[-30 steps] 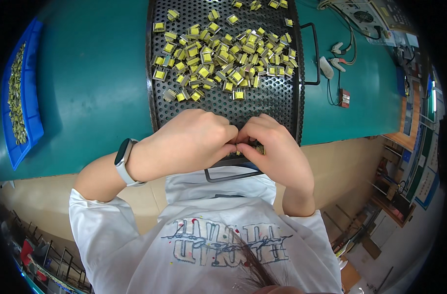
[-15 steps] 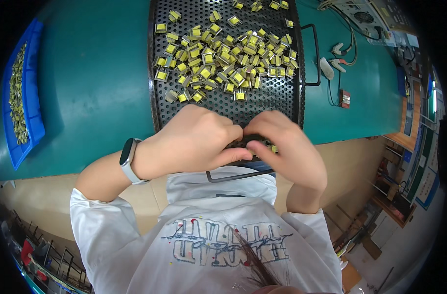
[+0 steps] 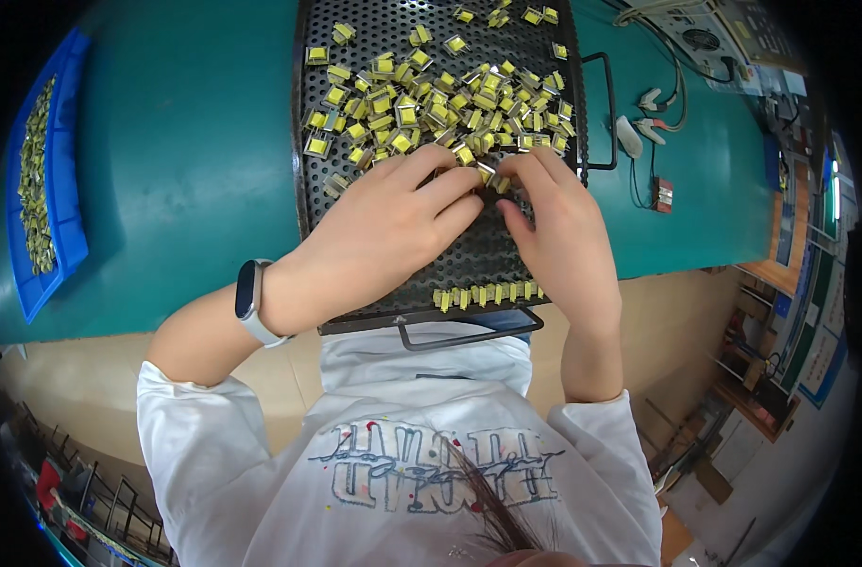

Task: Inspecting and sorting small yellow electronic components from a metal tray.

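Along the near edge of the perforated tray [image 3: 431,271], the head view shows one row of yellow components [image 3: 483,295] lined up; a far larger loose heap [image 3: 440,104] lies unsorted beyond. Left hand [image 3: 388,219] and right hand [image 3: 565,227] reach its near side, fingers bent; whether they grip anything, I cannot tell.

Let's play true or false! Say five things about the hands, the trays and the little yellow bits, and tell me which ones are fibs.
1. The black tray is full of little holes. True.
2. The wristband is on the right wrist. False: it is on the left wrist.
3. A row of yellow parts lines the tray's edge nearest the person. True.
4. The blue tray is right of the black one. False: it is on the left.
5. Left hand and right hand both have fingertips at the near side of the loose pile. True.
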Motion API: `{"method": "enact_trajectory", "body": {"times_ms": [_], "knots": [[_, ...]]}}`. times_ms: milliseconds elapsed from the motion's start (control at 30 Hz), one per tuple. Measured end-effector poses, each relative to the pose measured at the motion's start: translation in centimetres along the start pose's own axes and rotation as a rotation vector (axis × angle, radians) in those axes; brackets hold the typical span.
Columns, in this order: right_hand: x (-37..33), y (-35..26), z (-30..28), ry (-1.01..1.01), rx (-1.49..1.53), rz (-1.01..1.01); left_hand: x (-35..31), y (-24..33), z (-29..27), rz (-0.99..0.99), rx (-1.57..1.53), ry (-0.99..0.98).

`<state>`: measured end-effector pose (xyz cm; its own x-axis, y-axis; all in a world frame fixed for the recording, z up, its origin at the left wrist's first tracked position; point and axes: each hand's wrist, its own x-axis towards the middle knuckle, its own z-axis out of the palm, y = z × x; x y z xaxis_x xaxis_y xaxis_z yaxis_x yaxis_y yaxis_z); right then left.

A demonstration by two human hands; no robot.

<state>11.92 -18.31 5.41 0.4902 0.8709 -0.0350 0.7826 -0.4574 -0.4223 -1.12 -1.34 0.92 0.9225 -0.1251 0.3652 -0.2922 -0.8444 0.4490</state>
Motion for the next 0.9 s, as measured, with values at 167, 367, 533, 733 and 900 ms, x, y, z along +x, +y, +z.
{"method": "enact_trajectory", "body": {"times_ms": [167,367,533,733,900], "knots": [[-0.4,0.0,-0.2,-0.097,0.218,0.146,-0.1,-0.1,0.0,0.022,-0.160,-0.019],[-1.2,0.4,0.7,-0.087,0.173,0.127,-0.1,-0.1,0.3,-0.042,-0.106,0.000],[-2.1,-0.2,0.2,-0.088,0.264,0.175,-0.2,-0.1,0.1,-0.034,-0.117,0.004],[-3.5,-1.4,0.1,0.125,0.670,0.153,0.1,0.5,-0.2,-0.103,-0.431,0.009],[-4.4,-3.0,0.5,0.221,0.877,0.213,-0.2,0.3,-0.8,-0.555,-1.326,-0.099]]}}
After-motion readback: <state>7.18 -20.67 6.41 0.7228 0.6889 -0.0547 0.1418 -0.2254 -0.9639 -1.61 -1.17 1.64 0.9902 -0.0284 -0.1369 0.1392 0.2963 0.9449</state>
